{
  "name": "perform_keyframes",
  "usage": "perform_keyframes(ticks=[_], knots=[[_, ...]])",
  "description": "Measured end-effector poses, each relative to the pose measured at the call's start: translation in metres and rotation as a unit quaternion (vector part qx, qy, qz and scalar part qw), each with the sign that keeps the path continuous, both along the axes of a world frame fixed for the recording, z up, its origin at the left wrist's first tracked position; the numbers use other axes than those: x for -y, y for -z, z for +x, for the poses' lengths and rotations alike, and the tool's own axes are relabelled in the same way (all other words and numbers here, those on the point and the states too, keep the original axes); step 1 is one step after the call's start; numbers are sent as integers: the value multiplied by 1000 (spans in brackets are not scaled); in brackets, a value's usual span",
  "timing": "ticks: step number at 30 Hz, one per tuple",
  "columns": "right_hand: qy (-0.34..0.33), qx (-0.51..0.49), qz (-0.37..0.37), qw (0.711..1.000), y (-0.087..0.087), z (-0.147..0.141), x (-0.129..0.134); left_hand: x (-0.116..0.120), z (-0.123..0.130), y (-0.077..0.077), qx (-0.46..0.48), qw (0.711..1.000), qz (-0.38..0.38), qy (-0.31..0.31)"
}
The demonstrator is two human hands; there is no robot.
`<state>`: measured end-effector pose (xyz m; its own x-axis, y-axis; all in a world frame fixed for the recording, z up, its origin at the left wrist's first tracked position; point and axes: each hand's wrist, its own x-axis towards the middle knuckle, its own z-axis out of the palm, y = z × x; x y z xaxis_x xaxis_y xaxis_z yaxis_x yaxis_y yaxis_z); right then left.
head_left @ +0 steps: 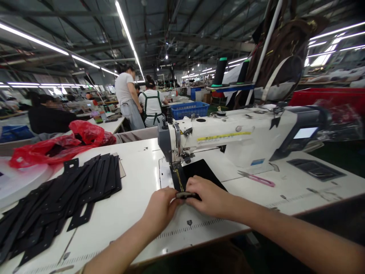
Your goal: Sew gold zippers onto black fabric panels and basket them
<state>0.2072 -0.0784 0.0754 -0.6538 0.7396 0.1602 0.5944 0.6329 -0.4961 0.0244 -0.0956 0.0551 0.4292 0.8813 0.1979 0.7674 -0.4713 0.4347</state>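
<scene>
A black fabric piece lies under the head of a white sewing machine. A narrow gold line that looks like zipper teeth runs along it toward me. At its near end, my left hand pinches the folded edge from the left. My right hand grips the same edge from the right, fingers closed on it. The two hands are close together, just in front of the presser foot. What lies under the fingertips is partly hidden.
A pile of black cut strips covers the table's left side, with a red plastic bag behind. Pink-handled thread snips lie at right. Thread cones, a blue basket and several people are beyond the machine.
</scene>
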Motion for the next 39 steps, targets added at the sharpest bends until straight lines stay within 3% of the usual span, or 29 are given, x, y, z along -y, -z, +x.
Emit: perform_keyframes(ticks=[7,13,16,19,22,25,28,30,35,39], knots=[[6,-28,28,999,11,-3,-4,2,1,4,-2,999,37,15],[-14,-39,19,999,-2,-2,-11,1,0,-3,-3,997,75,24],[-37,-44,33,998,-1,1,-5,3,-1,3,-7,995,91,49],[-47,-42,102,993,20,2,10,8,-2,23,-13,979,183,92],[-46,-41,232,971,51,-2,23,12,-2,43,-30,944,304,124],[-44,-56,327,942,72,-5,27,11,-4,49,-62,926,348,136],[-36,-73,366,927,73,-6,22,8,-8,50,-87,914,366,149],[-30,-81,358,930,66,-4,16,7,-11,52,-103,912,366,156],[18,-52,212,976,45,-1,0,7,-11,59,-112,912,368,146],[5,34,231,972,53,-1,-7,8,2,61,-55,907,407,87]])
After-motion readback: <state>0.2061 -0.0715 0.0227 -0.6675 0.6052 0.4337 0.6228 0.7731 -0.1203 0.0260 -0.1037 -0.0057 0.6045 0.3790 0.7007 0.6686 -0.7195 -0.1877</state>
